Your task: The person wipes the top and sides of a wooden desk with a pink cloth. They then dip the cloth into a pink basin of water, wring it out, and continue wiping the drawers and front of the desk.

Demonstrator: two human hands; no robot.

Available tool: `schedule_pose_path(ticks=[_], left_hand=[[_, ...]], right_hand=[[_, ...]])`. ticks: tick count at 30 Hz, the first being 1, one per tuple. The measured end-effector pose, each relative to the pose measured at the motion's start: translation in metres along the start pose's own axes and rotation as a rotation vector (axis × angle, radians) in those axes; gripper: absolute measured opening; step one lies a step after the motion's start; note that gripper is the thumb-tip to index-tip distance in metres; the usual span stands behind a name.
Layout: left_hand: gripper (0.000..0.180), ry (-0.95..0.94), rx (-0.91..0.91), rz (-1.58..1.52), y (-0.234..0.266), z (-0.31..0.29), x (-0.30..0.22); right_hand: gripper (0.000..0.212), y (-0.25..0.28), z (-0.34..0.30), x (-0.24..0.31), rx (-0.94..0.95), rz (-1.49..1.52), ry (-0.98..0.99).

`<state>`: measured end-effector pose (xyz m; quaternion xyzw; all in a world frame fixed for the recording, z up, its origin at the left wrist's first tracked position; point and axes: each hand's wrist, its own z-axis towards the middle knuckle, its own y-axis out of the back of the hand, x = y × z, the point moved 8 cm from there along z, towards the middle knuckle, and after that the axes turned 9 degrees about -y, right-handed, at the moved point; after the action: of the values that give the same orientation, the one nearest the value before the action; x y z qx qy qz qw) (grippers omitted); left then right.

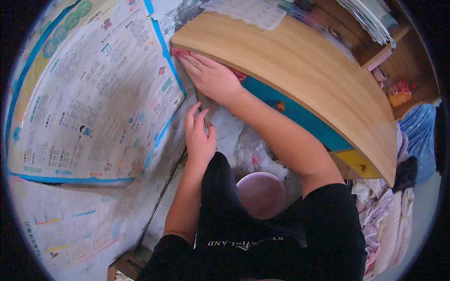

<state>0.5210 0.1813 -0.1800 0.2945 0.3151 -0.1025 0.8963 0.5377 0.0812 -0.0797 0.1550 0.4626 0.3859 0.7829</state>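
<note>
My right hand (211, 77) lies along the front edge at the far left end of a wooden desk (300, 61). It presses a red cloth (180, 50) to the desk front, fingers stretched together over it; bits of the cloth show past the fingertips and by the wrist. Below and to the left, my left hand (199, 133) hangs with its fingers apart and holds nothing. It is close to the wall and the left end of the desk. A blue drawer (300, 112) with a round wooden knob is right of my right wrist.
A large printed poster (93, 103) with blue tape edging covers the left wall. On the floor between my arms stands a pink bucket (261, 194), with a clear plastic bag (257, 157) behind it. A clear plastic tray (248, 13) lies on the desk. Clothes (386, 229) are heaped at right.
</note>
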Motion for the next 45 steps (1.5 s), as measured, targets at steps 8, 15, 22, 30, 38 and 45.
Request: schedule_pose_path(ticks=[8, 15, 22, 30, 38, 45], left_hand=[[0.043, 0.002, 0.057, 0.006, -0.019, -0.008, -0.010], [0.044, -0.154, 0.123, -0.071, -0.056, 0.019, -0.073], [0.050, -0.199, 0.055, -0.250, -0.084, 0.027, -0.144], [0.061, -0.488, -0.054, 0.026, -0.102, 0.015, -0.189], [0.073, -0.523, -0.075, 0.050, -0.135, 0.012, -0.178], [0.074, -0.578, -0.087, 0.235, -0.140, 0.012, -0.156]], right_hand=[[0.060, 0.048, -0.092, -0.034, 0.029, 0.017, -0.127], [0.056, 0.114, -0.191, -0.083, 0.107, 0.048, -0.314], [0.048, 0.168, -0.334, -0.134, 0.202, -0.075, -0.555], [0.040, 0.263, -0.519, -0.189, -0.073, -0.188, -1.376], [0.056, 0.270, -0.640, -0.238, -1.377, 1.256, -1.820], [0.046, 0.246, -0.599, -0.208, -1.589, 1.582, -1.851]])
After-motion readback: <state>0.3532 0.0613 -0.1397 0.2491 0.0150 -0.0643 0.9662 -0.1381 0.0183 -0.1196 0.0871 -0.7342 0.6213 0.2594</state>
